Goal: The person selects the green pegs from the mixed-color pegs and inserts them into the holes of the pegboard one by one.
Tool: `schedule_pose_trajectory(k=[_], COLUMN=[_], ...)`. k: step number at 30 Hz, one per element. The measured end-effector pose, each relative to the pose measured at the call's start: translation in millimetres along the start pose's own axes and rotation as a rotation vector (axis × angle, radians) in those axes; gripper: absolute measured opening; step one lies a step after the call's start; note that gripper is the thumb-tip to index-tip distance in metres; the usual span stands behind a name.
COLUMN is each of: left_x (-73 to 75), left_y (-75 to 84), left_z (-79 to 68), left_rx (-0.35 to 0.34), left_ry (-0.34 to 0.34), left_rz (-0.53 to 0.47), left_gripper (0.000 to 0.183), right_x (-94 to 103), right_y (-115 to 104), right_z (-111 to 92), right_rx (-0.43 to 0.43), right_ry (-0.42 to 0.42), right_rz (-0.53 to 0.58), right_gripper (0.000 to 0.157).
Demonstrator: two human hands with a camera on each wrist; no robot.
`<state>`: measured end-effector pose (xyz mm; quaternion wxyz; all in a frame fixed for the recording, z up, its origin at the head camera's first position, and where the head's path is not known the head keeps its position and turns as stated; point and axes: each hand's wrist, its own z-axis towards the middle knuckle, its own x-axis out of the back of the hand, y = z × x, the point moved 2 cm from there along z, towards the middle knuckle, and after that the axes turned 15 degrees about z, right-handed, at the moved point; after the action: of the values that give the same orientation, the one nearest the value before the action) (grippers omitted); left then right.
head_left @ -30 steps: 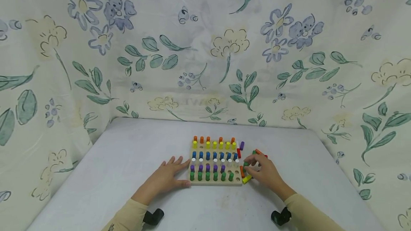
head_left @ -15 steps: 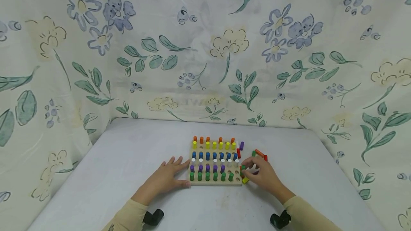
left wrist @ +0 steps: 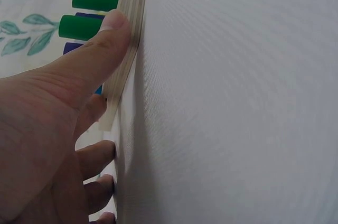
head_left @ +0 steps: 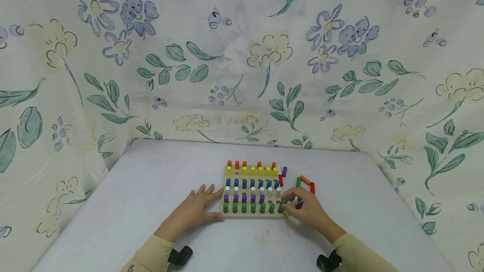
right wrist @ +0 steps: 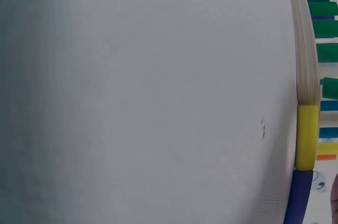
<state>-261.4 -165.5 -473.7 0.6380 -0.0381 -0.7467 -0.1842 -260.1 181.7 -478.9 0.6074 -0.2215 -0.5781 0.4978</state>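
Note:
A wooden pegboard carries rows of orange, yellow, blue, white, purple and green pegs. My left hand rests flat beside its left edge, fingers spread. In the left wrist view the thumb lies against the board's side, close to the green pegs. At the board's front right corner, my right hand pinches a green peg upright over the end of the green row. The right wrist view catches that green peg above the board; whether it sits in the hole cannot be told.
Loose pegs lie to the right of the board: a purple peg, a red peg, an orange peg, another red peg and a green peg. A yellow peg lies by the board's corner, with a purple peg beyond.
My right hand has moved left with the green peg, from among the loose pegs to the board's front right corner. The left hand stays put.

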Motion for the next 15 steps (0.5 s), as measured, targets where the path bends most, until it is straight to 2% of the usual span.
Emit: schedule_pose_trajectory(k=[15], left_x=[-0.7], left_y=[-1.4], left_z=[1.1], left_rx=[-0.009], left_ry=[0.005], left_rz=[-0.005], left_gripper=[0.087], right_x=[-3.0], right_y=[1.1], right_z=[-1.7], right_rx=[-0.024], right_ry=[-0.069], right_rz=[-0.037], right_gripper=[0.016])
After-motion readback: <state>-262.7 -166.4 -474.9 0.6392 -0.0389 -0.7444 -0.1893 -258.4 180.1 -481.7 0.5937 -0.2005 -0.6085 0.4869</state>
